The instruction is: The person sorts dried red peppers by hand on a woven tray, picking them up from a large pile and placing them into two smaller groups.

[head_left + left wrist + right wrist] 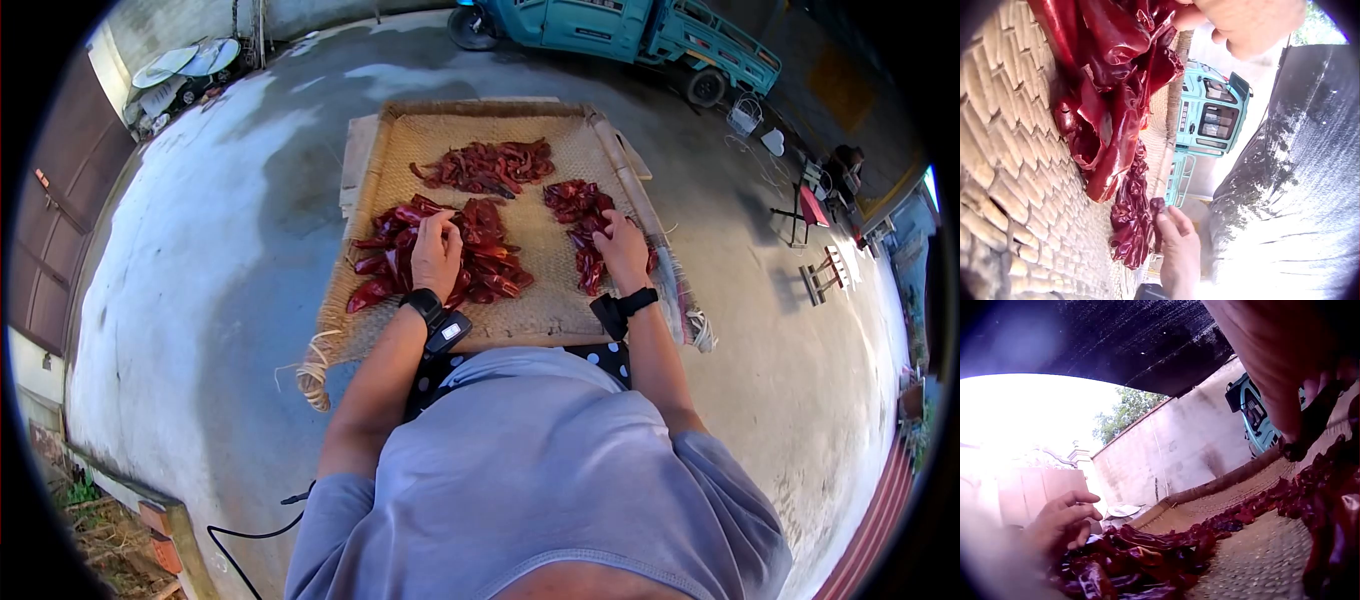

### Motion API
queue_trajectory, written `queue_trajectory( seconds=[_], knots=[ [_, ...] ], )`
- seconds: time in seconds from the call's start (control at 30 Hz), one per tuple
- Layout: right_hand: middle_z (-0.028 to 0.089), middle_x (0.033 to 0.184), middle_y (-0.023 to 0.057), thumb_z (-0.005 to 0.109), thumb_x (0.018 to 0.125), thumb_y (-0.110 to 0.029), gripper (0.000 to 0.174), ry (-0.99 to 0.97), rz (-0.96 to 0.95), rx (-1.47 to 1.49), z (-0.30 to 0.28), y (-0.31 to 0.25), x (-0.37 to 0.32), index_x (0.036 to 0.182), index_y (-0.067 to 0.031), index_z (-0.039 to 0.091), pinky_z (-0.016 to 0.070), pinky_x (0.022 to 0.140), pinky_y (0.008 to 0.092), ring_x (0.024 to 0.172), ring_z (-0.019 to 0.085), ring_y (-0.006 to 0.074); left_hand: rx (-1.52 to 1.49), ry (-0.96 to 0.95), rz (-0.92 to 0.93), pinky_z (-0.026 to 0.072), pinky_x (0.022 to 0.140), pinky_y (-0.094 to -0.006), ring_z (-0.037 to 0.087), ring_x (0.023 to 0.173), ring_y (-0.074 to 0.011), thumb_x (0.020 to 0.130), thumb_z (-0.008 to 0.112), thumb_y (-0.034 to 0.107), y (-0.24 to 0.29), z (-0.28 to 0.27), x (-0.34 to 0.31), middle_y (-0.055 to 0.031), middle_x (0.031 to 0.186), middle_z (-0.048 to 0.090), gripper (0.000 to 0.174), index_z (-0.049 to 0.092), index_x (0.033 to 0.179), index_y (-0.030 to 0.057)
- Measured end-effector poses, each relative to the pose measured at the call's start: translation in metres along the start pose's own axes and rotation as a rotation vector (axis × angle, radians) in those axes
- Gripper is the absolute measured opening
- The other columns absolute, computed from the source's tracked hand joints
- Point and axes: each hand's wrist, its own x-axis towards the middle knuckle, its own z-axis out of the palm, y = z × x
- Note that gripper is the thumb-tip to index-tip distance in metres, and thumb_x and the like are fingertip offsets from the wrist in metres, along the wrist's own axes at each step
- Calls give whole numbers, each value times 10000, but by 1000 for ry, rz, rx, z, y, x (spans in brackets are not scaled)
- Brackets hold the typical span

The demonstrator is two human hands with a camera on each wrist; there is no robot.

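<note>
Dried red chili peppers lie in separate piles on a woven tray [505, 310]. My left hand [436, 255] is over the large left pile [375, 265], its fingers loosely bent. In the left wrist view, its fingertips are right at the glossy peppers [1110, 112]. On the right, my right hand [624, 250] is above the smaller pile [575, 200]. It pinches a dark, wrinkled chili pepper [1319, 419] between thumb and fingers, and the left wrist view shows the pepper's end sticking out past the fingertips.
A third pile of thin, shrivelled peppers [490, 165] lies at the tray's far side. The tray has a raised wooden rim [620, 160]. Beyond it stand a teal three-wheeled truck [590, 25], a small wooden stool [825, 275] and a wall [1166, 440].
</note>
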Motion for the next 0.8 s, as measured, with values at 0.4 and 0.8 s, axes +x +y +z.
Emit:
queue_trajectory(
  seconds=[0.4,0.8],
  knots=[
    [674,1042,90,707,884,-155,329,-559,-158,1058,68,-115,-31,1169,-22,610,516,832,301,955,642,168,-196,-243,63,511,718,-376,621,712,-292,962,610,258,7,3,-1,-144,872,656,280,621,1139,41],
    [590,999,180,636,818,-248,285,-95,-35,-219,-12,-43,-38,1038,-74,586,518,768,457,934,649,350,193,216,-47,452,972,-421,522,1135,-354,901,705,160,7,-2,4,-172,1310,410,534,461,1376,136]
  ],
)
